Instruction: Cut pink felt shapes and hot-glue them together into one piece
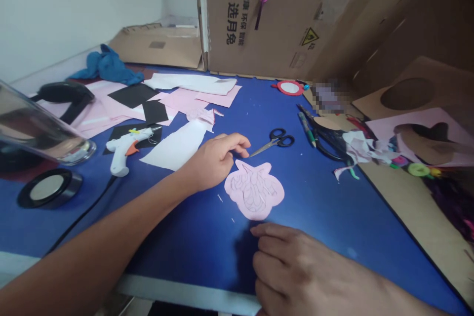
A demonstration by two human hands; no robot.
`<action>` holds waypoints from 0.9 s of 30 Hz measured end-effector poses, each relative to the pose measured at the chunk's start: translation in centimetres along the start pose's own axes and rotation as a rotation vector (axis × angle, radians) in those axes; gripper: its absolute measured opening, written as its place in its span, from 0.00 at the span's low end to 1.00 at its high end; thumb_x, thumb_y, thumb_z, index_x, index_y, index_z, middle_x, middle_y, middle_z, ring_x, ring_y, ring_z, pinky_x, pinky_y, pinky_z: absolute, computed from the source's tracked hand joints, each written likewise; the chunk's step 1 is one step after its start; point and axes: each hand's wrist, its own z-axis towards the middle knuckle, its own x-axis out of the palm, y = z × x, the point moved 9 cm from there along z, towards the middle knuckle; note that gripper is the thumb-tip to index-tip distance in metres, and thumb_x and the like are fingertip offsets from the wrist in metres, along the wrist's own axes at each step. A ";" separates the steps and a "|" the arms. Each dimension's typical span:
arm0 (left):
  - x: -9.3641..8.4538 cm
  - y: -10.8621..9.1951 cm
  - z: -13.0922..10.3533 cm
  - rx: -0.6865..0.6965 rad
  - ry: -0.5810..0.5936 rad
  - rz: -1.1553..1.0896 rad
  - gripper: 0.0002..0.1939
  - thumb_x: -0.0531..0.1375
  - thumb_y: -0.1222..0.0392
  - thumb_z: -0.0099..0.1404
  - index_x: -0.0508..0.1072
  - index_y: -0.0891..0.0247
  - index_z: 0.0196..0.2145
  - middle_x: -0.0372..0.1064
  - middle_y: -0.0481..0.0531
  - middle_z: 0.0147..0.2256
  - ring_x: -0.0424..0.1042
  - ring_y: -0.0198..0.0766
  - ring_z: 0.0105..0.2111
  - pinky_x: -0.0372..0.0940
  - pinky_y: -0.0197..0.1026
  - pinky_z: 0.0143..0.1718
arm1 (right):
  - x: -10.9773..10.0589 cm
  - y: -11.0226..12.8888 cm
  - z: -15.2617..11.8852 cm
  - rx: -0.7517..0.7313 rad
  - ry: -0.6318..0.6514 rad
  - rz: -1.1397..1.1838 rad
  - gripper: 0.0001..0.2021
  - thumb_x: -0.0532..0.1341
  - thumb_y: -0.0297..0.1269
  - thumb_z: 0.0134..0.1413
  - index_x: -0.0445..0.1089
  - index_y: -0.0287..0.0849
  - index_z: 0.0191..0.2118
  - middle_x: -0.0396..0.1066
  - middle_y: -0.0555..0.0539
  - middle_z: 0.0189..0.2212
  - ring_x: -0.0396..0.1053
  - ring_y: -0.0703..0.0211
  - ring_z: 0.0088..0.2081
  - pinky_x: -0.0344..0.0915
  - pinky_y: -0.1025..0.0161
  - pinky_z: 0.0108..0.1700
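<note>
A pink paper cutout (pixel 255 192) with a wavy outline and pencil drawing lies flat on the blue table. My left hand (pixel 217 160) rests at its upper left edge, fingers loosely bent and apart, with nothing seen in them. Just beyond those fingertips lie black-handled scissors (pixel 276 142), blades slightly apart and pointing towards the hand. Below the cutout is my right hand (pixel 292 266), its fingers curled in and no object showing; the palm side is hidden. A white paper piece (pixel 177 145) lies beside my left wrist.
On the left are a white glue gun (pixel 124 150) with its cord, a tape roll (pixel 50 188) and a clear cup (pixel 44 128). Pink and black sheets (pixel 133 95) lie behind. At right are a green pen (pixel 307 130), paper scraps (pixel 357 147) and cardboard (pixel 400 84).
</note>
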 end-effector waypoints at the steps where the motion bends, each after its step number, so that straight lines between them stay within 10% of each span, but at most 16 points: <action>1: 0.2 -0.1 0.0 0.007 0.012 0.013 0.28 0.51 0.79 0.60 0.75 0.58 0.52 0.84 0.48 0.45 0.80 0.42 0.50 0.71 0.47 0.54 | 0.1 0.0 0.0 0.000 0.004 0.005 0.23 0.61 0.45 0.78 0.70 0.45 0.26 0.69 0.51 0.25 0.61 0.57 0.28 0.70 0.55 0.48; 10: -1.2 -1.4 -0.2 0.174 0.036 0.256 0.19 0.57 0.71 0.67 0.78 0.57 0.52 0.81 0.53 0.51 0.75 0.47 0.55 0.69 0.51 0.60 | 0.1 -0.1 0.1 0.015 -0.032 0.049 0.24 0.60 0.45 0.78 0.71 0.46 0.26 0.69 0.51 0.25 0.61 0.56 0.28 0.71 0.53 0.48; 27: 1.5 -0.1 0.7 0.247 0.058 0.315 0.27 0.49 0.77 0.71 0.81 0.55 0.53 0.77 0.55 0.55 0.74 0.45 0.55 0.70 0.53 0.60 | -1.3 -0.8 0.2 0.008 -0.128 0.000 0.26 0.57 0.46 0.79 0.70 0.45 0.24 0.66 0.51 0.23 0.59 0.57 0.26 0.71 0.53 0.48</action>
